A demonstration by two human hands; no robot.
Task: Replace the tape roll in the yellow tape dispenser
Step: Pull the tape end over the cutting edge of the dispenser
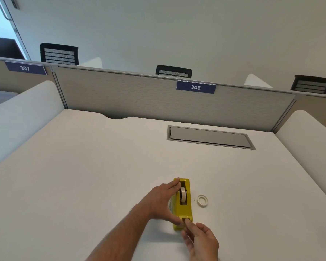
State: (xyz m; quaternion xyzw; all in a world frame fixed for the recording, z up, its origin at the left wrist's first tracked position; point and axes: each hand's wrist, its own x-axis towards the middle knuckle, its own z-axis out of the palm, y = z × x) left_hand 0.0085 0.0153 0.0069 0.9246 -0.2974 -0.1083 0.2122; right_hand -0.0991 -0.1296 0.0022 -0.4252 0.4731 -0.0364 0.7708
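Observation:
The yellow tape dispenser (184,209) stands on the white desk (102,176), its cutter end towards me. A white tape roll (183,194) sits upright in its slot. My left hand (160,202) grips the dispenser's left side, fingers at its far end and thumb near the cutter. My right hand (201,240) pinches at the cutter end with thumb and forefinger; whether it holds the tape's end is too small to tell. A second white tape roll (202,200) lies flat on the desk just right of the dispenser.
A grey cable hatch (209,137) is set in the desk behind the dispenser. A grey partition (139,98) labelled 306 closes the far edge. White side dividers (309,140) flank the desk. Black chair backs show beyond.

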